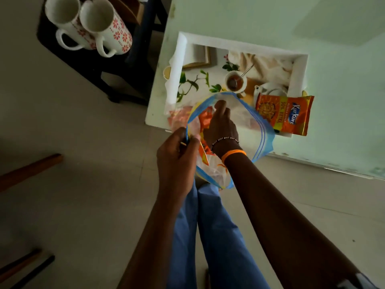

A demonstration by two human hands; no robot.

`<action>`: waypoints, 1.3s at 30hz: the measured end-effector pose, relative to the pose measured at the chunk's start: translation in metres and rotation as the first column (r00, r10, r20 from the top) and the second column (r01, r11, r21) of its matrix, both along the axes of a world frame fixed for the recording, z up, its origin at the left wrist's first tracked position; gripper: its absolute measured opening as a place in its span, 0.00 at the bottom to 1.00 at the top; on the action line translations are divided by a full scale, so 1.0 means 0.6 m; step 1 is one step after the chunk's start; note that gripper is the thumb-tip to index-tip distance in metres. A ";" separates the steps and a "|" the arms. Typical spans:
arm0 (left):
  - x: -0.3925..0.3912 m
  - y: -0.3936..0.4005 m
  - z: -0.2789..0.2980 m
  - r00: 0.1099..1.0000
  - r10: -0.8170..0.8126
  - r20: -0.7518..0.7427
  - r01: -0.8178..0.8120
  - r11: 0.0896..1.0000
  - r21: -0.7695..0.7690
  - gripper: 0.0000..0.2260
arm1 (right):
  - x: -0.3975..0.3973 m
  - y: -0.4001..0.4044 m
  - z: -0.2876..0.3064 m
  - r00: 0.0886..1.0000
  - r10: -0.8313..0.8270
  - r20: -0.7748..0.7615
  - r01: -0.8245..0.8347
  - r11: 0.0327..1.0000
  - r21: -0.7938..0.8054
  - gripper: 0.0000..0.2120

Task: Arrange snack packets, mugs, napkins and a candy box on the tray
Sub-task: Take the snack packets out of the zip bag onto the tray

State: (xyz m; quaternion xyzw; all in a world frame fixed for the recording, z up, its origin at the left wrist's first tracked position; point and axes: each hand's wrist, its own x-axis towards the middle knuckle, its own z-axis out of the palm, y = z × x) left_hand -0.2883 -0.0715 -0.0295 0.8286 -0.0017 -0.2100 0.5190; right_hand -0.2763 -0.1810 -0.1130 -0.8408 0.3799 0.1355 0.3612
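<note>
A white tray [235,44] with a printed tea picture lies on the pale green table [323,28]. An orange Kurkure snack packet [285,114] rests on the tray's near right corner. In front of the tray I hold a clear zip bag [260,126] with a blue rim. My left hand [177,155] pinches the bag's rim at its left side. My right hand [220,126] reaches inside the bag, fingers around another orange snack packet [205,119]. Two white mugs [87,26] with red flower patterns stand on a dark stool at the upper left.
The dark stool [87,65] stands just left of the table's corner. Wooden furniture legs [29,172] show at the left edge over a pale tiled floor. My blue trouser legs [214,236] are below the bag.
</note>
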 end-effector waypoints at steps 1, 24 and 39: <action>0.000 -0.003 -0.001 1.000 -0.029 0.001 0.029 0.999 0.014 0.09 | 0.002 -0.002 -0.002 0.999 -0.041 0.005 0.041 0.999 0.005 0.27; 0.032 -0.110 -0.020 0.989 -0.144 -0.013 0.144 0.970 0.197 0.08 | -0.094 -0.236 0.151 0.756 -0.509 0.411 0.333 0.840 0.427 0.08; 0.039 -0.173 -0.043 0.996 -0.094 -0.006 0.093 0.975 0.202 0.14 | -0.059 -0.386 -0.033 0.719 -0.693 -0.060 0.695 0.712 0.104 0.18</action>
